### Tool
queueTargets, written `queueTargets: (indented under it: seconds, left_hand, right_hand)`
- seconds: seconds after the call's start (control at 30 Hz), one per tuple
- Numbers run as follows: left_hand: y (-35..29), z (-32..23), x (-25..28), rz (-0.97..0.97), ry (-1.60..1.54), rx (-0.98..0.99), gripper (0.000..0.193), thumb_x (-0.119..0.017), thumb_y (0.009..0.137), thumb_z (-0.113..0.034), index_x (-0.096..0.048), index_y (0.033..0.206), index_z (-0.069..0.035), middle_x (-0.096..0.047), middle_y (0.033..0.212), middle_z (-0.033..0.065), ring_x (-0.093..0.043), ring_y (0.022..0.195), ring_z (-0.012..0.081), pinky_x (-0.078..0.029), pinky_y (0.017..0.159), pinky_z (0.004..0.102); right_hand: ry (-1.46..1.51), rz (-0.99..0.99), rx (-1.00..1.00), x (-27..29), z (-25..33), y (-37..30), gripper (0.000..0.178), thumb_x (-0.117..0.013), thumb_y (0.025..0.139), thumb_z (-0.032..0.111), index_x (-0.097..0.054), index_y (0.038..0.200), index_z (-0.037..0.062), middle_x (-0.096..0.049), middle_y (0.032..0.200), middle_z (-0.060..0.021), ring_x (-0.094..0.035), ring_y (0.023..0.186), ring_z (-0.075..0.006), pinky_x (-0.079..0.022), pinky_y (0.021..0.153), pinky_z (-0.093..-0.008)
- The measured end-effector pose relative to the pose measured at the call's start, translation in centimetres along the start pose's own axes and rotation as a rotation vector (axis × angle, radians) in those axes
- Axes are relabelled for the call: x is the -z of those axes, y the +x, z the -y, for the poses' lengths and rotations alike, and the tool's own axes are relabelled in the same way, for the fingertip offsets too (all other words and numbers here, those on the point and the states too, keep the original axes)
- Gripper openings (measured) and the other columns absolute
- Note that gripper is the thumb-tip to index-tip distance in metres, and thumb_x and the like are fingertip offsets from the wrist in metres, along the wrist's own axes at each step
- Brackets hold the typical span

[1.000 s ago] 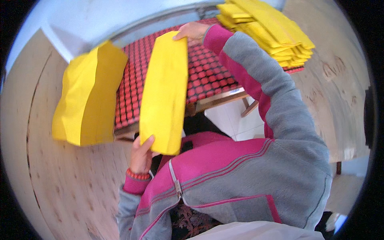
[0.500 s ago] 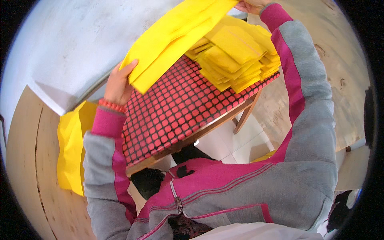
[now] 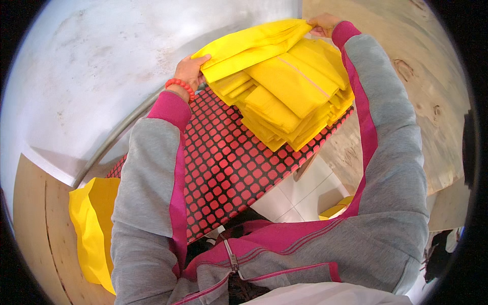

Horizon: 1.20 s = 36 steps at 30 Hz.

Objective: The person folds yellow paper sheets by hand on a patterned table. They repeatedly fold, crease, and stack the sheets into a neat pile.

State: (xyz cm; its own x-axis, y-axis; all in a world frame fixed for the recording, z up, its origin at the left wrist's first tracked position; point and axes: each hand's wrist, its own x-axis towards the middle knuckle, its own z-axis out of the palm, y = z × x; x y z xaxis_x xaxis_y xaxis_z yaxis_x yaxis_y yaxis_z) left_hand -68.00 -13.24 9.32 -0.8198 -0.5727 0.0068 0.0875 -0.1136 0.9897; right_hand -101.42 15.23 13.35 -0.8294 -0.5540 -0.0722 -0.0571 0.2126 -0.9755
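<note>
A long folded piece of yellow cloth [image 3: 254, 47] stretches between my two hands. My left hand [image 3: 191, 70], with a red bead bracelet at the wrist, pinches its left end, thumb on top. At the far right my right hand [image 3: 324, 24] grips the other end by its corner. The piece lies along the far side of a stack of folded yellow cloths [image 3: 284, 101], level with its top or nearly so. One upper cloth in the stack carries a thin pale pinkish line. Beneath everything is a table with a red-and-black patterned cover [image 3: 223, 168].
A white wall [image 3: 112, 56] and a curved metal rail [image 3: 119, 133] run along the far left. Another yellow cloth [image 3: 91, 234] hangs over wooden boards [image 3: 35, 213] at left. A wooden panel [image 3: 391, 86] stands at right. Something yellow [image 3: 336, 208] is low down near the tiled floor.
Both hands have brought the folded cloth down onto the far part of the stack. My left hand moved right and farther away, and my view has shifted.
</note>
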Motion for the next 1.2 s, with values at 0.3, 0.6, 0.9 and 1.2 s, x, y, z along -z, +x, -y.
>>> queueTargets:
  seconds: [0.3,0.6,0.9,1.2]
  left_hand:
    - [2.4,3.0,0.9,0.008,-0.030,0.119,0.031,-0.065,0.096,-0.017,-0.060,0.121,0.001,-0.070,0.109,0.0100,-0.070,0.093,0.0217,-0.057,0.076,0.0350]
    - [0.5,3.5,0.2,-0.092,0.106,0.065,0.028,-0.065,0.095,-0.017,-0.062,0.115,0.001,-0.070,0.103,0.0107,-0.068,0.085,0.0202,-0.053,0.068,0.0329]
    - [-0.1,3.0,-0.8,-0.025,0.057,0.070,0.033,-0.060,0.099,-0.019,-0.058,0.122,0.005,-0.068,0.113,0.0150,-0.068,0.095,0.0224,-0.056,0.079,0.0324]
    - [-6.2,1.2,2.9,0.012,0.296,-0.005,0.047,-0.060,0.100,-0.034,-0.055,0.127,0.004,-0.065,0.118,0.0194,-0.066,0.107,0.0249,-0.055,0.092,0.0311]
  right_hand:
    - [-0.340,0.094,0.136,2.8,-3.9,3.8,0.035,-0.065,0.096,0.022,-0.058,0.122,-0.0007,-0.068,0.113,-0.0137,-0.069,0.096,-0.0228,-0.059,0.083,-0.0339]
    - [-1.518,0.043,0.978,2.9,-4.1,1.9,0.051,-0.046,0.096,0.052,-0.070,0.093,0.0071,-0.069,0.095,-0.0184,-0.065,0.095,-0.0385,-0.049,0.085,-0.0497]
    - [-1.002,-0.074,0.286,4.8,-4.5,6.8,0.035,-0.060,0.096,0.036,-0.067,0.109,0.0045,-0.068,0.093,-0.0073,-0.066,0.085,-0.0201,-0.055,0.073,-0.0336]
    - [-0.010,-0.192,0.647,-1.5,1.2,-7.0,0.019,-0.068,0.092,0.023,-0.065,0.099,0.0049,-0.066,0.097,-0.0105,-0.066,0.094,-0.0249,-0.052,0.080,-0.0314]
